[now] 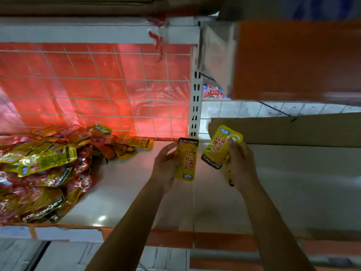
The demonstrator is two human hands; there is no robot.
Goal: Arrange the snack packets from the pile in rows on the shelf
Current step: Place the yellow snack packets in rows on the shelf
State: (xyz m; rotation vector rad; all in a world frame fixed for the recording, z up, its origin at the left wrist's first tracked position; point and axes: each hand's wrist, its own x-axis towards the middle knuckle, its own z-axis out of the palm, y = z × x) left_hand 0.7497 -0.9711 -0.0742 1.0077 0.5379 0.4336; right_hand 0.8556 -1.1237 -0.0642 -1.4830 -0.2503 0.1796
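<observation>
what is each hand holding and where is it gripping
Left hand holds a yellow snack packet by its left edge; right hand holds another yellow packet, thumb on its upper right corner.

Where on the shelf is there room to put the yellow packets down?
The white shelf is bare between the pile on the left and the cardboard sheet on the right, under both hands. The left end is crowded with heaped packets.
</observation>
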